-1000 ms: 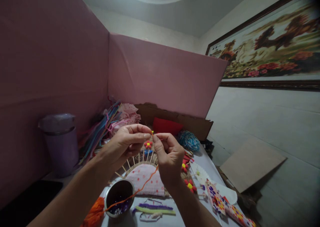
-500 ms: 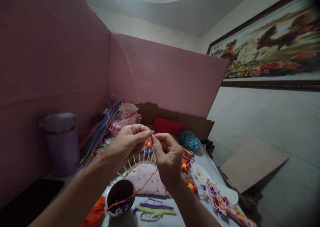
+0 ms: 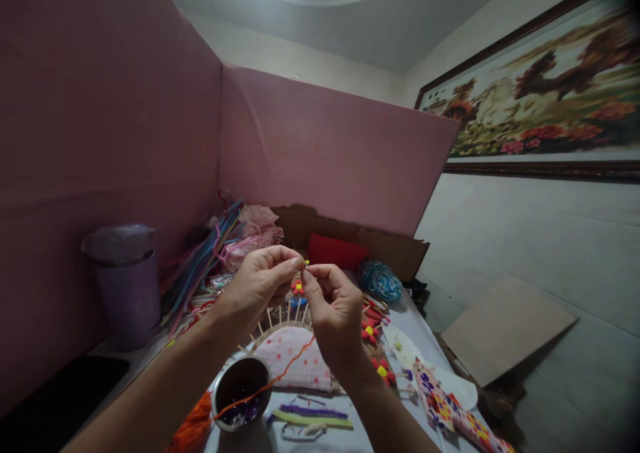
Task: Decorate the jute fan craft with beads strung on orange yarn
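Note:
My left hand [image 3: 257, 286] and my right hand [image 3: 333, 313] are raised above the table, fingertips pinched together and almost touching. Between them sits a tiny yellow bead [image 3: 307, 263], pinched by the left fingertips. My right hand pinches an orange yarn strand [image 3: 280, 376] that hangs down to an orange yarn bundle [image 3: 193, 425] at the bottom left. Below the hands lies a woven round piece with wooden sticks and a dotted pink cloth [image 3: 290, 360].
A metal bowl [image 3: 240, 390] holding small beads stands near the front. Red and yellow flowers [image 3: 373, 333], a blue yarn ball [image 3: 379, 281], pipe cleaners [image 3: 200, 260], a lidded purple container [image 3: 125, 280] and painted paper pieces [image 3: 450, 413] crowd the table. Pink partition walls [image 3: 325, 146] enclose it.
Both hands have drifted slightly closer together and a little left; the pinch on the bead and yarn is unchanged.

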`<state>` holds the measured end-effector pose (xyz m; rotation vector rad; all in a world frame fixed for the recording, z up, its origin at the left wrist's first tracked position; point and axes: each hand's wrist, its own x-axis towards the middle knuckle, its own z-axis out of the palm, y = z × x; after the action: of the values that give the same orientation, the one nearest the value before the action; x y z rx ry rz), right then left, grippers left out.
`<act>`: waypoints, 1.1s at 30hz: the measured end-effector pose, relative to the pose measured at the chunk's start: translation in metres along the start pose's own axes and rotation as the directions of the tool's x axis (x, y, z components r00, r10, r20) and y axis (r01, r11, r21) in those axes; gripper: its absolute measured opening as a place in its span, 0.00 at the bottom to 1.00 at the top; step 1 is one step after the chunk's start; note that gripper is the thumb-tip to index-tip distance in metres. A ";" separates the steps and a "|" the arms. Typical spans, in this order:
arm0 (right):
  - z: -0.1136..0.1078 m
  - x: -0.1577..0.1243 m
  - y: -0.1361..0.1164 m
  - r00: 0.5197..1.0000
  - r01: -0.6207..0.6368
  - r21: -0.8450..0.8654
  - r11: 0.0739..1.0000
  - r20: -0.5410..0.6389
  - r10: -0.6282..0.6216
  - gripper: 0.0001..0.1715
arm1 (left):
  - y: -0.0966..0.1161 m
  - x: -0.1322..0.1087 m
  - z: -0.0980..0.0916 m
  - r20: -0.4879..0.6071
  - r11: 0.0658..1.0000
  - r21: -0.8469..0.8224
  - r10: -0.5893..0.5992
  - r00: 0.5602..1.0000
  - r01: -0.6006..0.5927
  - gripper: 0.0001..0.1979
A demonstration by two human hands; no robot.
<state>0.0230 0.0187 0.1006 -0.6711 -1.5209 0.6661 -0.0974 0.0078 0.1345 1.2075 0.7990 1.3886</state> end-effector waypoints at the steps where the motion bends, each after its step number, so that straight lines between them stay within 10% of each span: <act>1: 0.000 0.000 0.000 1.000 0.001 0.002 1.000 0.001 -0.001 0.09 | 0.000 0.000 0.000 -0.007 1.000 -0.002 -0.001 1.000 0.001 0.13; 22: 0.000 0.000 -0.001 0.999 -0.028 0.020 0.999 -0.038 0.029 0.10 | 0.001 0.003 0.001 -0.065 0.992 -0.125 0.014 0.998 -0.022 0.08; 33: 0.000 -0.001 0.001 0.999 -0.051 0.025 0.998 0.018 0.051 0.10 | -0.004 0.003 0.002 -0.143 0.989 0.106 0.121 0.982 -0.107 0.14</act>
<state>0.0232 0.0185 0.0987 -0.6880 -1.5125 0.7303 -0.0940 0.0113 0.1323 1.2517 0.9226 1.5633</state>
